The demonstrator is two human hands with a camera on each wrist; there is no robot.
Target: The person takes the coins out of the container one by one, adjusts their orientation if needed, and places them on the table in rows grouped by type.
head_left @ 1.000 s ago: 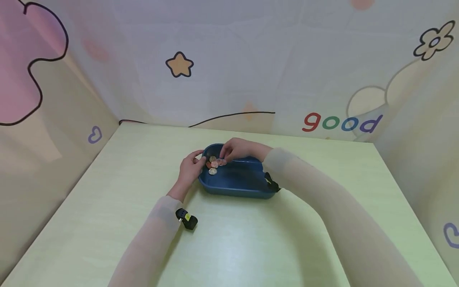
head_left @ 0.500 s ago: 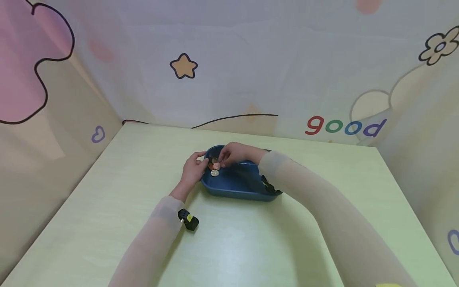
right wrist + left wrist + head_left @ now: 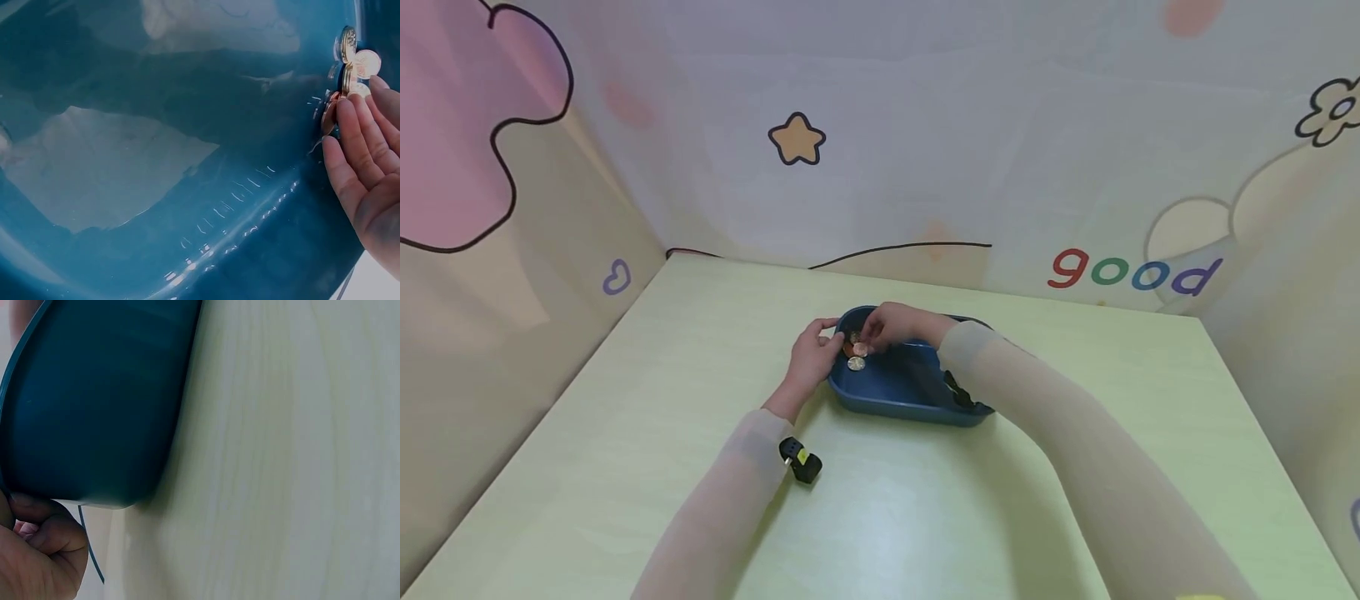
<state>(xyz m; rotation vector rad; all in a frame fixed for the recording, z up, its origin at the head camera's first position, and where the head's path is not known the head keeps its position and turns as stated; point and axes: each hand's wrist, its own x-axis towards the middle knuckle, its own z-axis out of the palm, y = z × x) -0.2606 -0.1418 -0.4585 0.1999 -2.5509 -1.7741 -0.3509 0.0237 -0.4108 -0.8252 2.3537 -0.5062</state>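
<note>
A blue plastic tray [image 3: 902, 408] stands on the table, several gold, silver and copper coloured coins [image 3: 856, 364] gathered inside its left end. My left hand [image 3: 811, 358] grips the tray's left rim, thumb over the edge; the left wrist view has its bent fingers [image 3: 59, 534] against the end wall. My right hand [image 3: 891, 325] reaches into the tray from the right. Seen from the right wrist, its nearly straight fingers [image 3: 356, 134] meet the coins, with a copper coin [image 3: 329, 112] at the fingertips and a gold coin [image 3: 348, 44] beyond.
The pale green table [image 3: 700, 333] meets a patterned cloth backdrop [image 3: 880, 150] behind and at both sides. A small black camera [image 3: 801, 461] is strapped to the left wrist. The right sleeve [image 3: 1045, 400] overlaps the tray's right end in the head view.
The right fingers have shifted slightly left over the coins, and the coins at the right of the group now sit closer in or are hidden. The left hand keeps its place on the rim.
</note>
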